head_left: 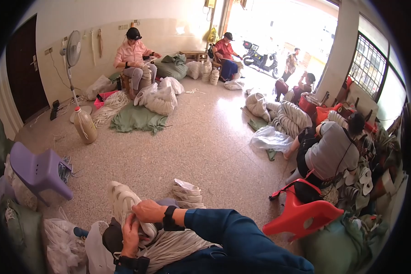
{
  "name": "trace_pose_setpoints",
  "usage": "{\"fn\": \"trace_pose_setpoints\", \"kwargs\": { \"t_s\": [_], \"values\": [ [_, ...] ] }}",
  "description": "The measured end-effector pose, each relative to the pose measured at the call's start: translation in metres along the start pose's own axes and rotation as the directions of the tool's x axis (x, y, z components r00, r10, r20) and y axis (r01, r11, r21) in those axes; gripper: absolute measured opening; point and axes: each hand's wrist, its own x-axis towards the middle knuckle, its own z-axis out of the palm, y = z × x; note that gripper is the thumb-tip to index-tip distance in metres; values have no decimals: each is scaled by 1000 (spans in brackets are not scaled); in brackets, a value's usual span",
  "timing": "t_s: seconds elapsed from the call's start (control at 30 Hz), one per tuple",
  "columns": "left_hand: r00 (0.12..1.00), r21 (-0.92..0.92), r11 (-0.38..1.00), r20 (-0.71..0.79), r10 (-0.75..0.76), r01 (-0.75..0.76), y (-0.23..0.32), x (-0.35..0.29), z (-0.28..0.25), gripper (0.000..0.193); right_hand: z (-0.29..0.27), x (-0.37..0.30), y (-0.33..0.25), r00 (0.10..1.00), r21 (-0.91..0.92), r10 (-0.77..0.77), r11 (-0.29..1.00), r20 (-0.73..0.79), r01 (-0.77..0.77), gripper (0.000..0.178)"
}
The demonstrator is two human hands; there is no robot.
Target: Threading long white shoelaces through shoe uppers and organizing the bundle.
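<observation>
A stack of nested white pieces that look like shoe uppers (122,197) leans in front of me, its near end at my hands. My left hand (130,236) has its fingers closed at the edge of the nearest upper. Close against it, my right hand (149,211) crosses over from the right with its fingers bent in a pinch. Whatever is between those fingertips is too small to make out. Across my lap lies a thick bundle of white laces (180,246). A second stack of white uppers (187,193) stands on the floor just beyond my right wrist.
A purple chair (37,166) stands at left, a red chair (301,210) at right. White bags (64,244) lie by my left side. A capped jug (85,125) and a fan (73,50) stand farther off. Several people sit working among sacks and stacks.
</observation>
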Motion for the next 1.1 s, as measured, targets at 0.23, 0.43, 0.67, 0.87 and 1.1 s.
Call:
{"fn": "trace_pose_setpoints", "kwargs": {
  "t_s": [0.23,0.43,0.67,0.87,1.1],
  "values": [
    [1000,18,1000,24,-15,14,-7,2,-9,48,-19,1,-14,990,-31,86,996,107,-84,32],
    [997,110,991,6,75,-76,-2,-2,3,43,-15,6,-14,992,-120,21,993,121,-6,25],
    [887,595,737,-86,455,-321,-24,16,3,11,-18,-3,-16,998,15,9,1000,68,-10,24],
    [871,737,614,-72,486,-282,-15,18,10,9,-11,-10,-13,997,56,74,996,29,-75,29],
    [932,884,411,66,358,-220,34,-22,-36,14,4,-14,-6,970,262,214,949,-116,-178,31]
  ]
}}
